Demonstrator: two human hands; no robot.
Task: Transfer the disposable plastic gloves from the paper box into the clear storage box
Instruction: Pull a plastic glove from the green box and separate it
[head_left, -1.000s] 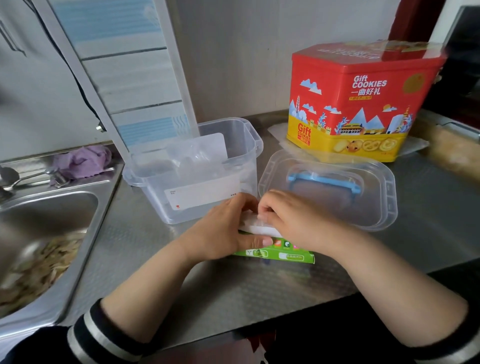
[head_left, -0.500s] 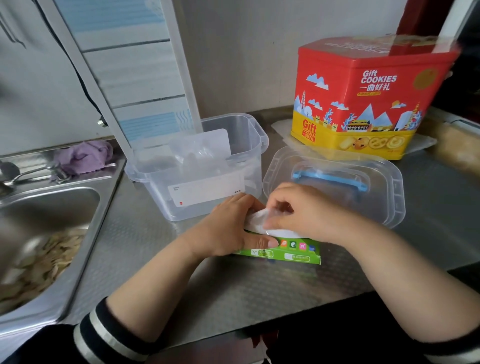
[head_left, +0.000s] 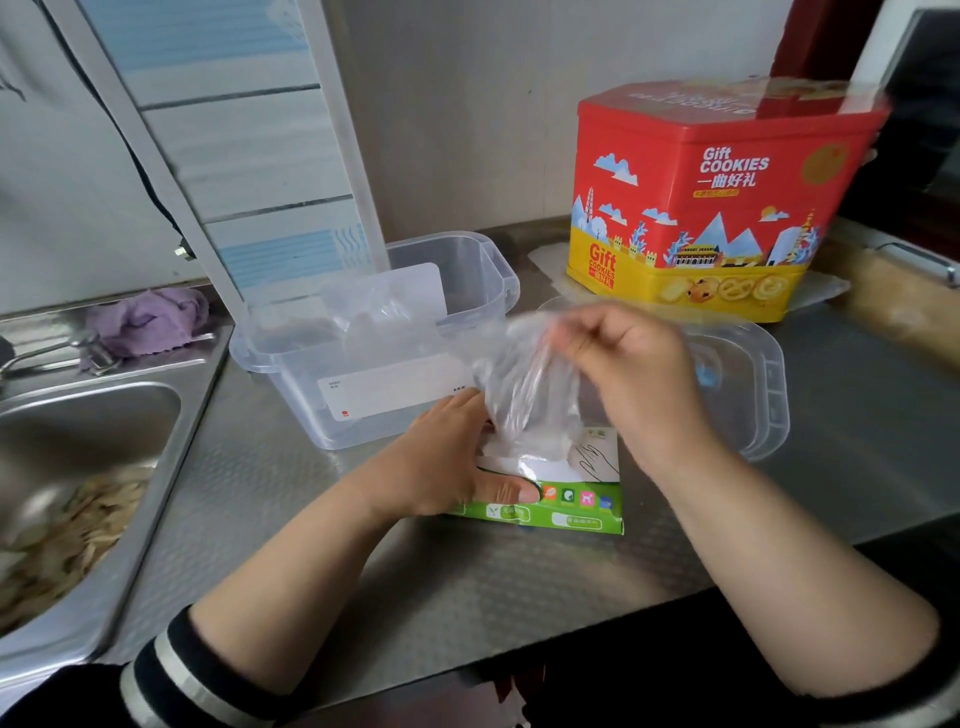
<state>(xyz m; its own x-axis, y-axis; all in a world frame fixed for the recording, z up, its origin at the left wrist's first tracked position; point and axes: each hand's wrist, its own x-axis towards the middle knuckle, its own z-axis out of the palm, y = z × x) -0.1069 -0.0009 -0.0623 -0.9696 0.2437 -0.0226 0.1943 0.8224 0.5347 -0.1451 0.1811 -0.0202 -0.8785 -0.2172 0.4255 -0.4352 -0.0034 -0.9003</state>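
Note:
A flat green and white paper box (head_left: 566, 499) lies on the steel counter near the front edge. My left hand (head_left: 447, 462) grips its left end, thumb across the front. My right hand (head_left: 631, 374) is raised above the box and pinches a thin clear plastic glove (head_left: 524, 395), which stretches down into the box's top opening. Just behind stands the clear storage box (head_left: 374, 343), open, with a white label on its front wall and some clear plastic inside.
The storage box's clear lid (head_left: 753, 384) with a blue handle lies to the right. A red and yellow cookie tin (head_left: 717, 202) stands behind it. A steel sink (head_left: 78, 467) holding food scraps is at left, with a purple cloth (head_left: 150, 322) on its rim.
My right hand has risen from the paper box's opening, drawing a clear glove up and out. My left hand has stayed on the box.

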